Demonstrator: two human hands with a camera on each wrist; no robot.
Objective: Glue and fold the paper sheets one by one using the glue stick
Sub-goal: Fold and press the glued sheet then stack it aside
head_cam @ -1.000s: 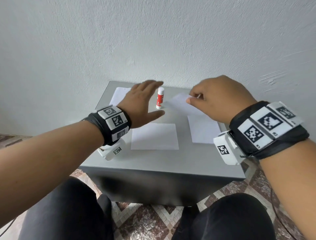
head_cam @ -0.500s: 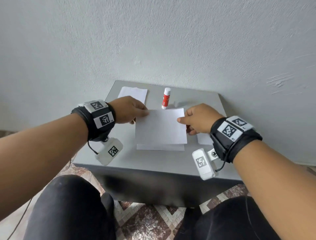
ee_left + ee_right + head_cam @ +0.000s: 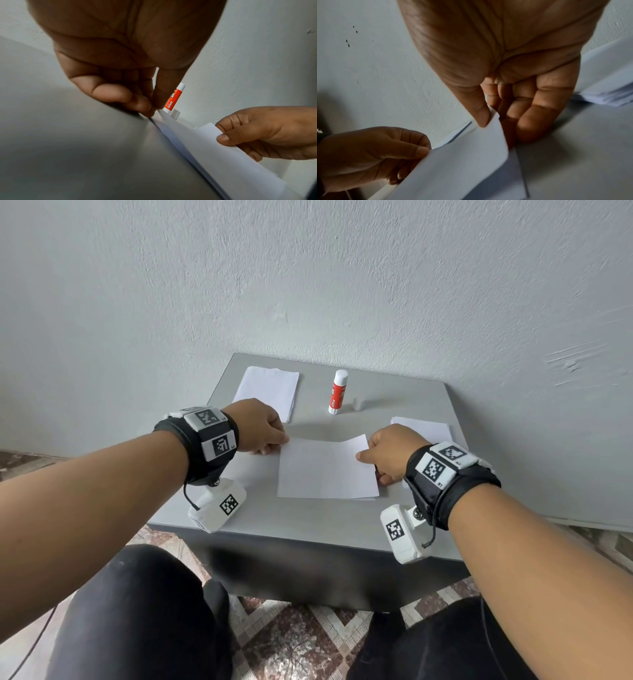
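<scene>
A white paper sheet (image 3: pixel 327 467) lies at the middle of the grey table (image 3: pixel 274 518), over another sheet whose near edge shows just below it. My left hand (image 3: pixel 282 441) pinches its far left corner between thumb and fingers, seen close in the left wrist view (image 3: pixel 154 110). My right hand (image 3: pixel 364 455) pinches the far right corner, which curls up off the table (image 3: pixel 489 119). The red and white glue stick (image 3: pixel 337 393) stands upright at the back of the table, untouched, with its cap (image 3: pixel 358 404) beside it.
A stack of white sheets (image 3: pixel 267 392) lies at the back left of the table. Another stack (image 3: pixel 428 428) sits at the right edge behind my right hand. A plain wall rises behind the table, and patterned floor tiles lie below.
One second ago my right hand lifted a sheet near the right stack and my left hand was open. Both hands now hold that sheet over the middle one, lower and nearer me.
</scene>
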